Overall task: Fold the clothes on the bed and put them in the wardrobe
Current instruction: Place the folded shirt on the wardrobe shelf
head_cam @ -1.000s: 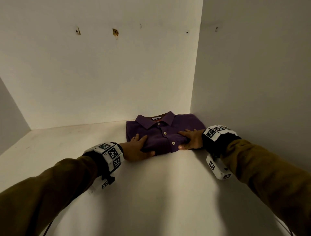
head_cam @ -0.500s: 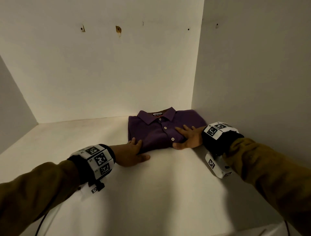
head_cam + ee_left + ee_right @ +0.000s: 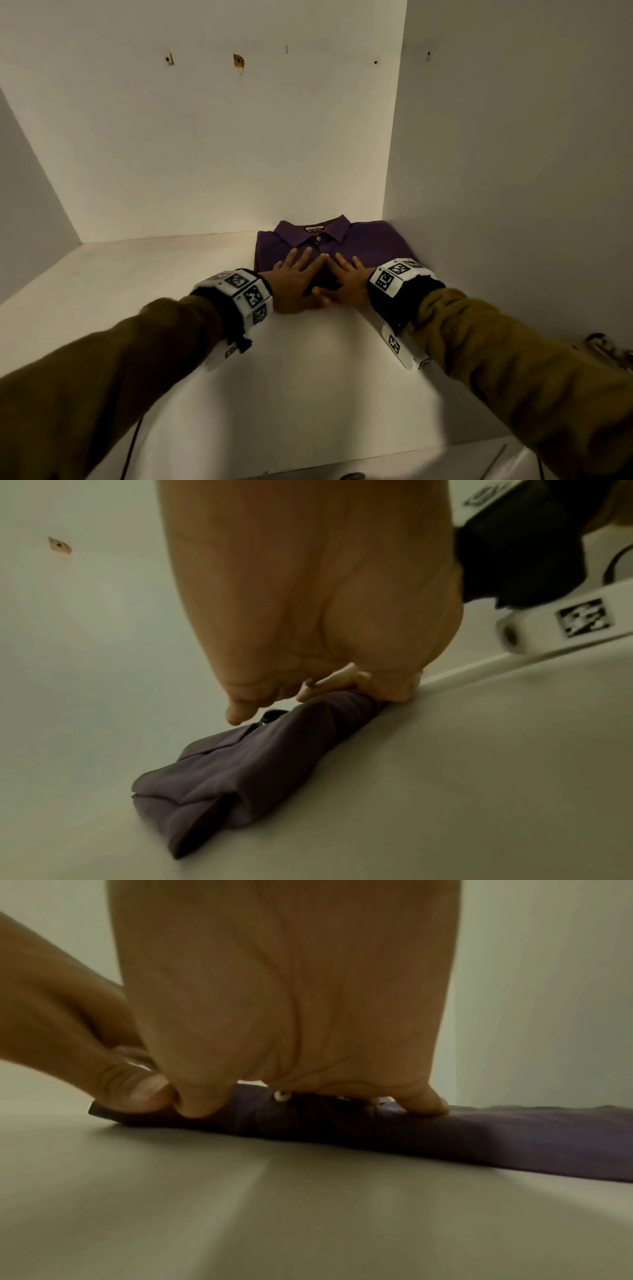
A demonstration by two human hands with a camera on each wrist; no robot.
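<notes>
Shirt from the hands: the folded purple shirt [image 3: 329, 246] lies straight ahead at 12 o'clock, directly under both palms, its collar [image 3: 313, 230] at the far end towards the back wall [image 3: 205, 137].
Long axis: seemingly a little wider than deep, running 9 to 3 o'clock along the back wall; the button placket runs 12 to 6 between the two hands.
Nearer hand: neither; left hand [image 3: 294, 284] and right hand [image 3: 349, 282] sit side by side on the near edge, thumbs touching or almost so.
Left hand: fingers straight and spread, flat on the cloth, gripping nothing.
Right hand: the same, pressing down flat, little finger on the fabric in the right wrist view.
Shirt's place: on the wardrobe shelf [image 3: 137, 274], in the far right corner at about 1 o'clock, close to the side wall [image 3: 513, 171].
Shirt's look: deep purple polo, white neck label, pale buttons, neatly folded and low.
Judgement: placing looks done; the hands need only lift away.
</notes>
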